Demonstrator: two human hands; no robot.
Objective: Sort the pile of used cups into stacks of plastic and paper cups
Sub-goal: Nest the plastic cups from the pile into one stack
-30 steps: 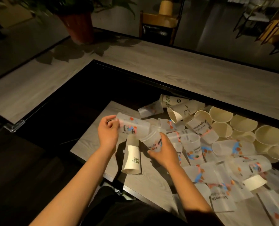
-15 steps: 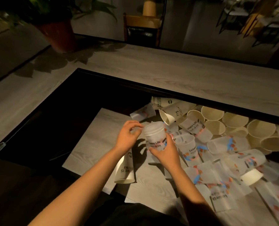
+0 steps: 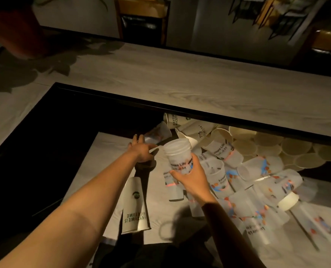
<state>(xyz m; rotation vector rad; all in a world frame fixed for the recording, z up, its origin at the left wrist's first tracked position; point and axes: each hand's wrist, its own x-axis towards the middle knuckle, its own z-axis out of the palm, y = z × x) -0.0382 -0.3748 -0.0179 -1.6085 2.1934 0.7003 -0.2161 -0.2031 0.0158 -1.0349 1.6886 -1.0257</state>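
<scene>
the right hand (image 3: 191, 176) gripped a stack of plastic cups (image 3: 178, 154), upright, mouth up. the left hand (image 3: 141, 149) reached forward with fingers extended, open, its tips at a lying plastic cup (image 3: 157, 133). near the left forearm lay a paper cup stack (image 3: 134, 206). right of the right hand sprawled the pile (image 3: 257, 171) on the table (image 3: 106, 151).

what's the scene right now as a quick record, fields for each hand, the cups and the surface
left hand: left hand reaches toward a plastic cup on its side, fingers extended, holding nothing
right hand: right hand grips the plastic stack, held upright
paper stack: paper stack lies on its side near the front edge
pile: mixed cups on the right
surface: pale wood-grain table
</scene>
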